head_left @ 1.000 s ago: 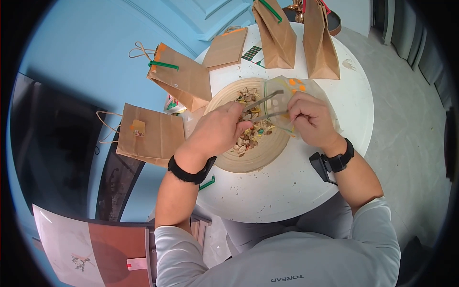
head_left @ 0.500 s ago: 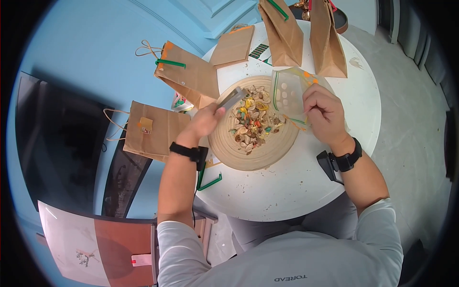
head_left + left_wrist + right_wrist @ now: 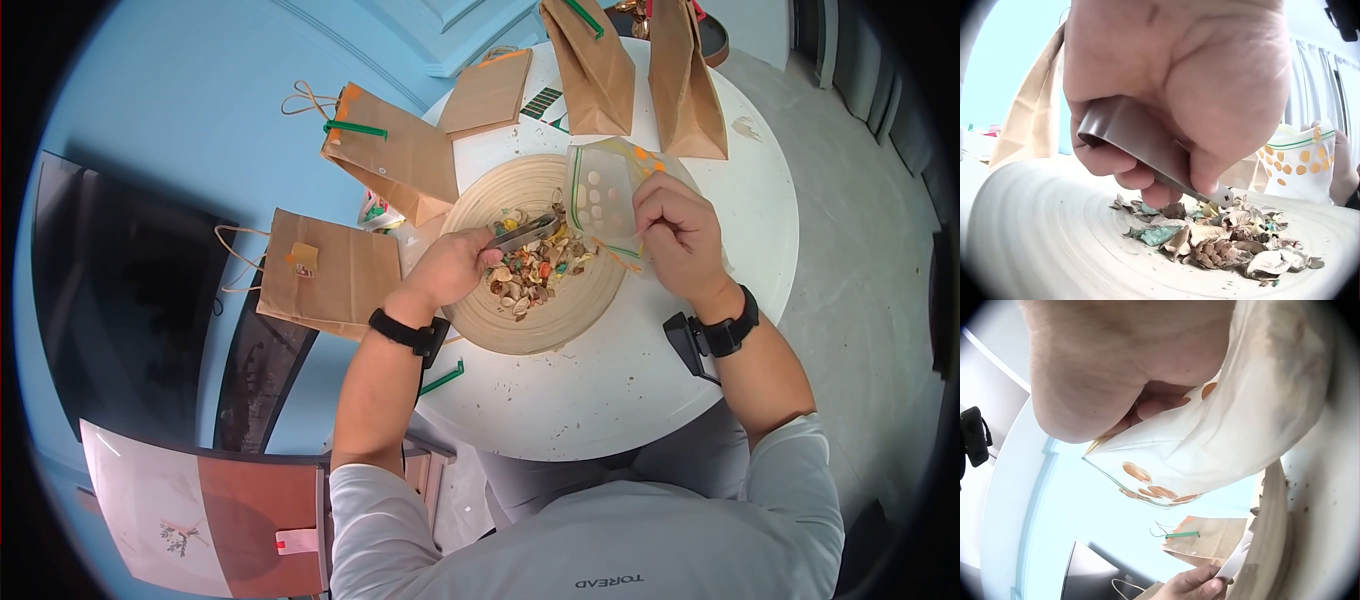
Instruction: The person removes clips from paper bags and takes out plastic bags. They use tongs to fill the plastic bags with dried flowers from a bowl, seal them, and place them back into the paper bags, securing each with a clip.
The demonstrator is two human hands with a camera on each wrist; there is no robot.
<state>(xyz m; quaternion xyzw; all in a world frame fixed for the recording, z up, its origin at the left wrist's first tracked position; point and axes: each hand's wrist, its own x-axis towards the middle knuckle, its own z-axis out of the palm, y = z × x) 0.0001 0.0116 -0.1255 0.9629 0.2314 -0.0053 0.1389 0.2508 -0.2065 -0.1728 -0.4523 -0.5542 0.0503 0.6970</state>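
Observation:
Metal tongs (image 3: 525, 234) are gripped in the left hand (image 3: 447, 266), their tips down among dried petals and cones (image 3: 525, 285) on a round ridged plate (image 3: 480, 330). In the left wrist view the fingers of the left hand (image 3: 1172, 94) curl round the tongs (image 3: 1141, 137), just above the dried pieces (image 3: 1216, 247). The right hand (image 3: 683, 235) pinches the edge of a translucent zip bag (image 3: 605, 195) with orange dots, its mouth facing the pile. Some contents show through the bag (image 3: 1210, 444) in the right wrist view, below the right hand (image 3: 1122, 369).
Brown paper bags stand at the left (image 3: 325, 275), back left (image 3: 395, 150) and back right (image 3: 590, 75) of the white table (image 3: 500, 415). Another paper bag (image 3: 487, 95) lies flat. A green clip (image 3: 443, 378) lies near the left forearm. Small crumbs dot the front of the table.
The left hand drew back from the zip bag with the tongs, then brought their tips down into the dried pieces. The right hand still holds the bag, whose mouth now stands wider.

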